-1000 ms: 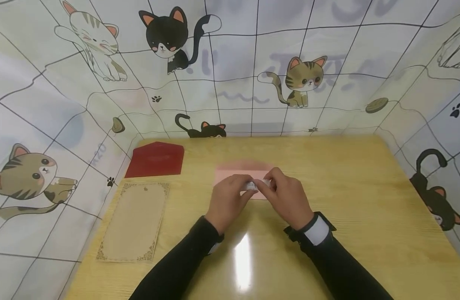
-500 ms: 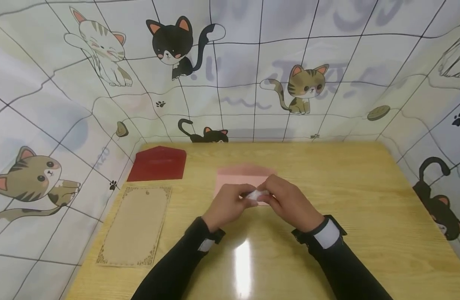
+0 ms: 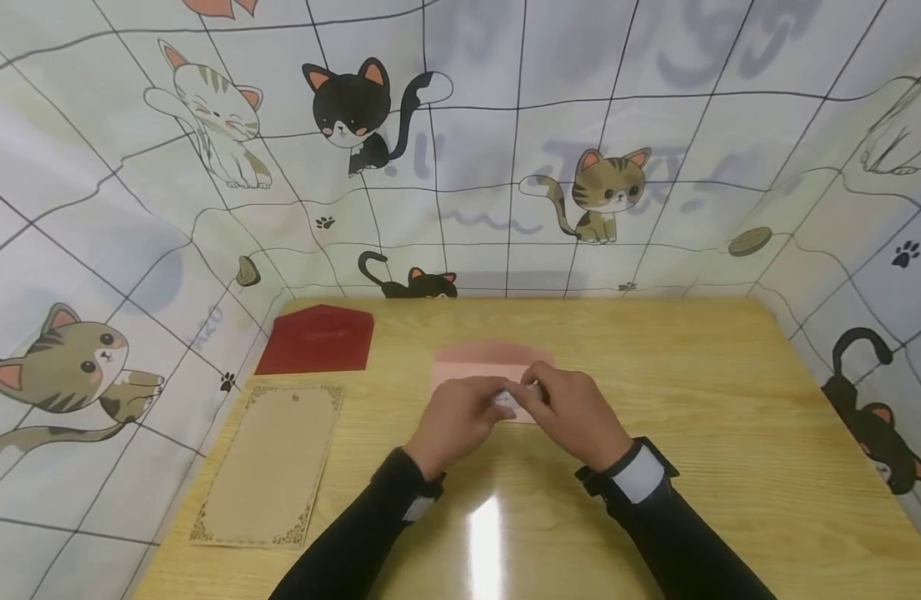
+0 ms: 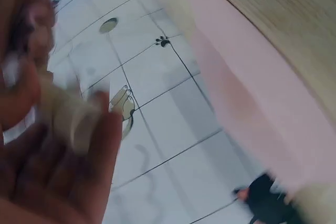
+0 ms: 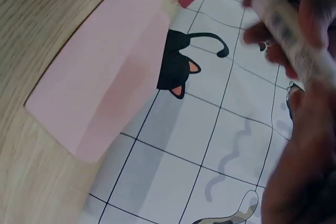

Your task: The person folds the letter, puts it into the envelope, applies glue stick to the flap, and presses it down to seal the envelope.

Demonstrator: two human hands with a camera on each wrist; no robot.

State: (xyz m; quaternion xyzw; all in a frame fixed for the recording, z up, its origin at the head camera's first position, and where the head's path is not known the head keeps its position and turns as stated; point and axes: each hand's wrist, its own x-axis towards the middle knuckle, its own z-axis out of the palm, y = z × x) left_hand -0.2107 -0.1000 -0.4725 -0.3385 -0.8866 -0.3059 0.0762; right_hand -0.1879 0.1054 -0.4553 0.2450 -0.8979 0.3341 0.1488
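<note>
Far over on the left, the cream sheet [image 3: 268,467] with its ornate border lies flat along the left edge of the worktop [image 3: 693,467]. Just beyond it sits the red envelope [image 3: 315,340], tucked into the far left corner, pointed flap towards the back edge. Moving right, there's the left hand [image 3: 454,419], out over the middle of the worktop, finger and thumb clamped on the white tube [image 5: 289,32]. That tube is up off the surface, between the two hands, dark print along its side, and blurred in both wrist views. Behind it lies the pink envelope [image 3: 468,362], nearer the back edge than the red one's neighbour, the sheet, and partly covered by the hands in the head view. And here's the right hand [image 3: 576,412], thumb and fingers clamped on the tube too, its black sleeve reaching in from the near side.
</note>
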